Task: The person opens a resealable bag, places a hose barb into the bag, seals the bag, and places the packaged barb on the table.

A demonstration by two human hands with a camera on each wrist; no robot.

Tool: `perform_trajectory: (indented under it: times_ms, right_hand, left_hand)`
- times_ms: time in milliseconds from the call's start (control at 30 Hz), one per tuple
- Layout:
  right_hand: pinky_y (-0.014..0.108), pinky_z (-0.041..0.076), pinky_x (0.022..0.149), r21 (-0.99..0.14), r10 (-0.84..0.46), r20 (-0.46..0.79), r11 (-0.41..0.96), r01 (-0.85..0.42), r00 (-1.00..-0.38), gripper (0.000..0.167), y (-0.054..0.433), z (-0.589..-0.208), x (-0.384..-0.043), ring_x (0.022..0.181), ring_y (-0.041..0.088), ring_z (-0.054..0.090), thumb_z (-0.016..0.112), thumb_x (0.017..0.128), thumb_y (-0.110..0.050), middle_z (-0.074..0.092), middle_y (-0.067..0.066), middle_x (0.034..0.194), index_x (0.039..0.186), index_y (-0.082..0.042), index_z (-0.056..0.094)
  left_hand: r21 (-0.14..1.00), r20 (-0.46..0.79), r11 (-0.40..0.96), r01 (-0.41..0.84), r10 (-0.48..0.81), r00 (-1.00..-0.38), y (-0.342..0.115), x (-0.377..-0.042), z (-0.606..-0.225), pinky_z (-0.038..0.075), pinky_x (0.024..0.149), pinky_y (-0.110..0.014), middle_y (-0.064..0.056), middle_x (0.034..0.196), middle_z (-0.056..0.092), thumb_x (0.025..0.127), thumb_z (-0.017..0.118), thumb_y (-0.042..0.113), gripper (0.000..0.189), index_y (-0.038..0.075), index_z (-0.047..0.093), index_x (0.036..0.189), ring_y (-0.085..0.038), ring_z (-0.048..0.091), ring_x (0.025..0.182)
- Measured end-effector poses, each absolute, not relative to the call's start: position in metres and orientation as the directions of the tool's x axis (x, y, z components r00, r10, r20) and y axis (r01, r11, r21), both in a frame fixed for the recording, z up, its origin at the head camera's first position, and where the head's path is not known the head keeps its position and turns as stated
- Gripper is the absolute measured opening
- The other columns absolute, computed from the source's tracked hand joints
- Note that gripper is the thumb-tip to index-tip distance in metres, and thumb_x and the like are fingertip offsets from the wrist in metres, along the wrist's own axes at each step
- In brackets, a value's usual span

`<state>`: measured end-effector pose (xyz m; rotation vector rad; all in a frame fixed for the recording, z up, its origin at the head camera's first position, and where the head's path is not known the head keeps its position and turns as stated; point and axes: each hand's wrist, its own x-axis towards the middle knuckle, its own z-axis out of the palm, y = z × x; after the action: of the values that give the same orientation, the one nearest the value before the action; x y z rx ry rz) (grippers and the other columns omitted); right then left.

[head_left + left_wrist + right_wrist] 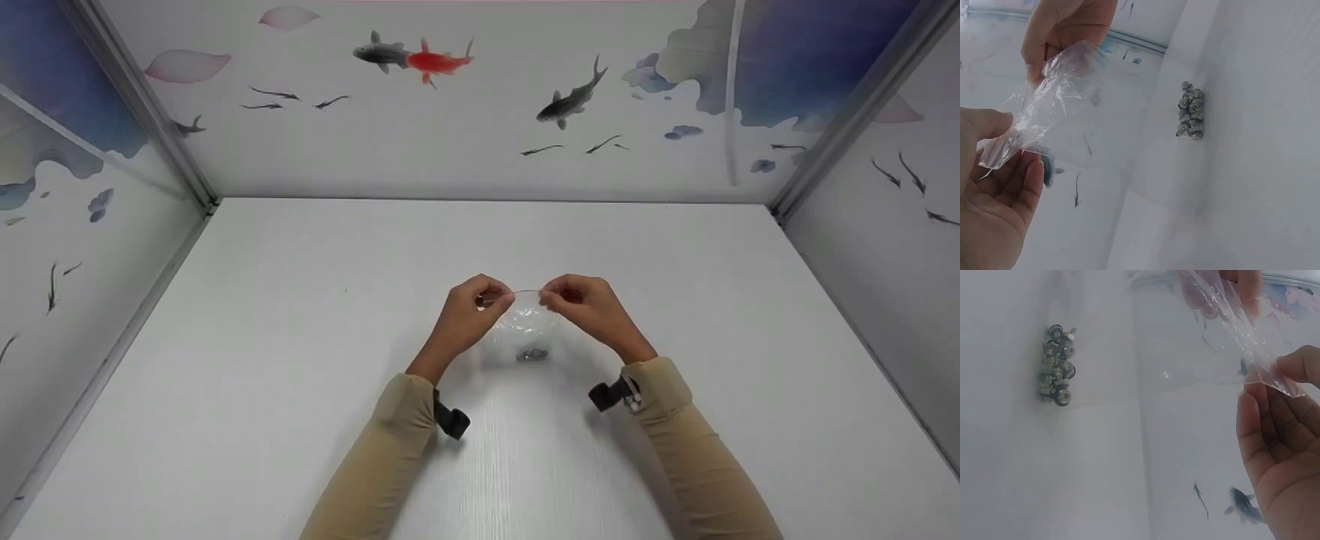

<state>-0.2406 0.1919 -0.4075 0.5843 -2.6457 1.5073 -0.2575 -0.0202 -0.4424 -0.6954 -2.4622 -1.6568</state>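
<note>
A clear plastic bag (525,322) hangs between the two hands, its top edge stretched as a thin reddish line. My left hand (469,311) pinches one end of that edge between thumb and fingers. At the other end my right hand (592,307) pinches it the same way. Several small silvery metal fittings (532,354) are gathered at the bottom of the bag. In the left wrist view the bag's film (1064,93) looks creased and shiny near the top. Threaded or ringed shapes show on the fittings (1057,368) in the right wrist view.
A white tabletop (262,337) lies beneath the hands. White panels with painted fish (574,101) and petals stand at the back and both sides, joined by grey metal posts (847,105). Black wrist cameras (454,421) stick out inward from both sleeves.
</note>
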Motion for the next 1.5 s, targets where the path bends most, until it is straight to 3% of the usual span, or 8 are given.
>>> perform_trajectory:
  times_ms: [167, 367, 733, 900, 1133, 1500]
  right_hand:
    - [0.018, 0.043, 0.064, -0.801, -0.315, 0.226, 0.479, -0.36, -0.922, 0.017, 0.197, -0.426, -0.253, 0.07, 0.012, 0.051, 0.066, 0.091, -0.013, 0.067, 0.015, 0.089, 0.097, 0.002, 0.07]
    - [0.019, 0.043, 0.061, -0.802, -0.315, 0.261, 0.456, -0.387, -0.913, 0.018, 0.198, -0.431, -0.256, 0.067, 0.012, 0.05, 0.068, 0.09, -0.021, 0.066, 0.009, 0.083, 0.093, -0.003, 0.071]
    - [0.02, 0.041, 0.06, -0.785, -0.3, 0.326, 0.443, -0.434, -0.896, 0.013, 0.192, -0.431, -0.256, 0.065, 0.01, 0.048, 0.066, 0.091, -0.014, 0.064, 0.005, 0.078, 0.09, -0.002, 0.07]
    - [0.022, 0.048, 0.067, -0.797, -0.304, 0.296, 0.444, -0.41, -0.906, 0.012, 0.191, -0.432, -0.256, 0.073, 0.012, 0.058, 0.066, 0.091, -0.014, 0.069, 0.007, 0.085, 0.092, -0.003, 0.071]
    - [0.038, 0.054, 0.085, -0.795, -0.34, 0.302, 0.425, -0.432, -0.891, 0.02, 0.187, -0.433, -0.256, 0.089, 0.021, 0.069, 0.068, 0.09, -0.023, 0.07, 0.01, 0.091, 0.091, -0.003, 0.071]
    - [0.034, 0.055, 0.08, -0.738, -0.33, 0.331, 0.493, -0.46, -0.884, 0.02, 0.184, -0.432, -0.257, 0.083, 0.017, 0.068, 0.068, 0.09, -0.023, 0.07, 0.007, 0.085, 0.088, -0.004, 0.071]
  left_hand:
    - [0.855, 0.318, 0.309, 0.417, 0.324, -0.891, -0.019, -0.258, -0.443, 0.051, 0.087, -0.031, -0.009, 0.099, 0.065, 0.095, 0.062, 0.019, 0.017, 0.004, 0.065, 0.101, -0.018, 0.063, 0.094]
    - [0.846, 0.321, 0.32, 0.426, 0.334, -0.887, -0.017, -0.258, -0.442, 0.051, 0.087, -0.031, -0.009, 0.098, 0.064, 0.096, 0.06, 0.019, 0.018, 0.003, 0.064, 0.101, -0.018, 0.062, 0.093]
    - [0.818, 0.323, 0.358, 0.45, 0.36, -0.875, -0.013, -0.258, -0.441, 0.051, 0.087, -0.035, -0.011, 0.099, 0.062, 0.099, 0.054, 0.017, 0.016, 0.002, 0.06, 0.1, -0.022, 0.063, 0.096]
    - [0.824, 0.332, 0.343, 0.45, 0.352, -0.875, -0.013, -0.258, -0.444, 0.05, 0.085, -0.034, -0.011, 0.099, 0.062, 0.098, 0.055, 0.02, 0.018, 0.002, 0.061, 0.101, -0.021, 0.062, 0.094]
    - [0.815, 0.37, 0.321, 0.482, 0.352, -0.86, -0.012, -0.256, -0.445, 0.05, 0.082, -0.03, -0.009, 0.098, 0.065, 0.096, 0.058, 0.023, 0.02, 0.004, 0.064, 0.101, -0.017, 0.062, 0.09]
    - [0.805, 0.393, 0.312, 0.505, 0.357, -0.847, -0.016, -0.258, -0.445, 0.049, 0.079, -0.027, -0.007, 0.092, 0.064, 0.094, 0.061, 0.02, 0.016, 0.005, 0.067, 0.097, -0.015, 0.061, 0.085]
